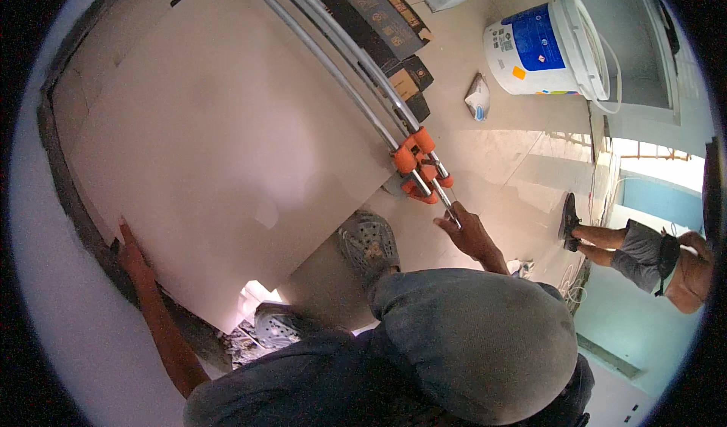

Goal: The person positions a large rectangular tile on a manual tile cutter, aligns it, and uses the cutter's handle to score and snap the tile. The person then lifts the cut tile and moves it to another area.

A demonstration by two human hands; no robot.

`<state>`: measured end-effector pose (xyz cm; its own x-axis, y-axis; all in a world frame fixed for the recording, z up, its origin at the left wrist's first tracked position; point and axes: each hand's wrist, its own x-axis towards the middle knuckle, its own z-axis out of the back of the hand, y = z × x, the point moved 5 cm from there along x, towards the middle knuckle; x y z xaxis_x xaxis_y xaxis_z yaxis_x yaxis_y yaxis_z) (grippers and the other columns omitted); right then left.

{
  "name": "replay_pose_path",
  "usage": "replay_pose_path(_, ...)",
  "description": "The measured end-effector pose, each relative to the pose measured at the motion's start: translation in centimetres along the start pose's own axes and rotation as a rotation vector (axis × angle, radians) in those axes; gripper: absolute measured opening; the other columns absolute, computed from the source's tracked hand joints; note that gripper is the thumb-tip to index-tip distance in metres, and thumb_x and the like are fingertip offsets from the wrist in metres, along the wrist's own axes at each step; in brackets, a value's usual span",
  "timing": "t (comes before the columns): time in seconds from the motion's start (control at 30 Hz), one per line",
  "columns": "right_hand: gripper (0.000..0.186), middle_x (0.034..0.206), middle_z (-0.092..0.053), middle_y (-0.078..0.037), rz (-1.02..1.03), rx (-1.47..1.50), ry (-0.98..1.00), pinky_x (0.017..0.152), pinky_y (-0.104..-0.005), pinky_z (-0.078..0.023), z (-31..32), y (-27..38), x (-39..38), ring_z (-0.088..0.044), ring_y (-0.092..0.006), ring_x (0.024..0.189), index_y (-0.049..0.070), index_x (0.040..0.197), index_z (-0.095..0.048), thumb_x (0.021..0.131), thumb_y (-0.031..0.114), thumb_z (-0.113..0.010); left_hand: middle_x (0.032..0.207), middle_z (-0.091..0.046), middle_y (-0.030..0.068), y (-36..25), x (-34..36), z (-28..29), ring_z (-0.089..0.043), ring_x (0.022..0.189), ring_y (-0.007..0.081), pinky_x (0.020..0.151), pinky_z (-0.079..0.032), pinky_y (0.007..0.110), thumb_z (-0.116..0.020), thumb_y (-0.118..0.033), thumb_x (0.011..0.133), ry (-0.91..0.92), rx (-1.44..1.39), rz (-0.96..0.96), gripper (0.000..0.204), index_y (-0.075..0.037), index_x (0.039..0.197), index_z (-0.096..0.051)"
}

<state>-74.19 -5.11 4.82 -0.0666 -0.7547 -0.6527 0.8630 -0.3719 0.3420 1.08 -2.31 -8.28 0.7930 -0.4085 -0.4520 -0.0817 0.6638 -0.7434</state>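
Note:
A large beige tile [204, 147] fills the left half, its lower corner near my feet in grey perforated clogs [362, 238]. My left hand [132, 253] grips the tile's left edge, index finger along it. A tile cutter with twin silver rails [333, 56] and an orange carriage [416, 158] lies along the tile's upper right side. My right hand [466, 230] is closed on the metal bar at the cutter's near end.
Dark cardboard [382, 22] lies behind the rails. A white bucket [538, 48] and a small packet [477, 98] are on the tiled floor [507, 169]. At the right, another person [636, 260] in shorts stands near a doorway. A wall [42, 238] borders the left.

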Motion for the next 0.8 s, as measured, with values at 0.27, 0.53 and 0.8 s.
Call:
replay_pose_path(0.27,0.037,0.066,-0.059,-0.027,-0.052,-0.226,-0.146,0.061,-0.0552,-0.046,1.7,-1.3,-2.0,-0.062,-0.049,0.069,0.002,0.088,-0.052,0.102,0.036,-0.05,0.131,-0.058,0.0227,-0.2,0.6,0.2,-0.058,0.116,0.0325,0.102,-0.044,0.041,-0.066,-0.075,0.077,-0.028,0.057,0.038,0.106,0.014,0.133,-0.051)
replay_pose_path(0.53,0.029,0.086,-0.065,-0.023,0.032,-0.262,-0.047,0.069,-0.0503,-0.051,1.2,-2.3,-1.3,-0.065,-0.0424,0.082,0.002,0.092,-0.056,0.101,0.03,-0.053,0.133,-0.057,0.0232,-2.3,-0.8,-0.4,-0.057,0.117,0.0334,0.103,-0.043,0.041,-0.065,-0.076,0.077,0.015,0.184,0.062,0.108,0.014,0.133,-0.05)
replay_pose_path(0.8,0.048,0.096,-0.063,-0.006,0.409,0.381,-0.315,0.084,-0.0307,-0.05,10.9,5.6,12.9,-0.06,-0.0138,0.09,-0.002,0.108,-0.063,0.106,0.042,-0.043,0.131,-0.058,0.0238,-0.4,-0.3,-1.0,-0.057,0.116,0.0307,0.101,-0.044,0.039,-0.069,-0.068,0.081,0.061,-0.22,-0.024,0.1,0.017,0.131,-0.05)
